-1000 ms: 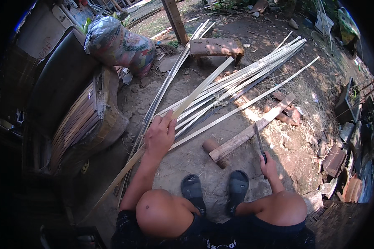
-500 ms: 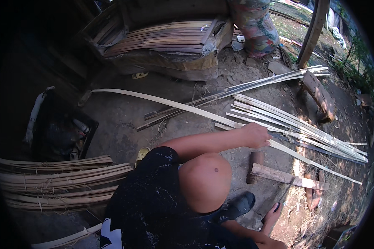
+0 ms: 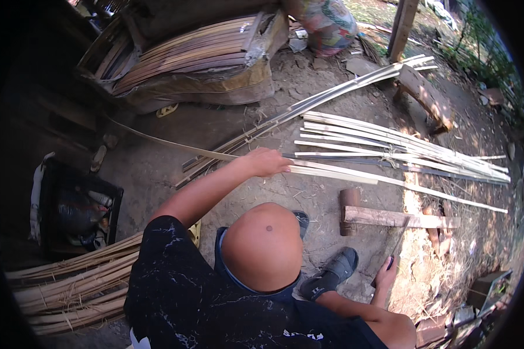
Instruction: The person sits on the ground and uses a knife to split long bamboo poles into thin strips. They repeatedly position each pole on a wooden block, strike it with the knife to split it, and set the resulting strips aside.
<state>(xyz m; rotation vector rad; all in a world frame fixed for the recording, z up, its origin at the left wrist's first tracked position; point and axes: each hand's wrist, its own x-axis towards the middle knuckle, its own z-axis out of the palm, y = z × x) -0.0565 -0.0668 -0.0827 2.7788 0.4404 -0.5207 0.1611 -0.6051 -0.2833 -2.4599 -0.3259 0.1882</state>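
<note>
My left hand [image 3: 266, 161] is closed around a long, thin bamboo strip [image 3: 174, 144]. One end of the strip reaches far left towards the dark side. Right of my fingers lie pale strips [image 3: 355, 174], one running far to the right; which one continues the held strip I cannot tell. Low on the right, beside my sandalled foot, my right hand [image 3: 384, 274] grips the dark handle of what looks like a thin-bladed knife [image 3: 398, 241]. Its narrow blade points up towards a flat wooden piece [image 3: 396, 217], which meets a short round log [image 3: 349, 212].
More pale strips [image 3: 402, 139] fan out beyond my left hand, near a longer bundle [image 3: 337, 87]. Tied bundles [image 3: 87, 276] lie at left, below a black crate [image 3: 116, 215]. A worn slatted seat [image 3: 198, 52], a stuffed sack [image 3: 326, 29] and a small wooden bench [image 3: 428, 99] stand farther off.
My left hand has moved left along the strip, and the strip's left part now looks narrower. My right hand stays low by the foot. The whole view has shifted.
</note>
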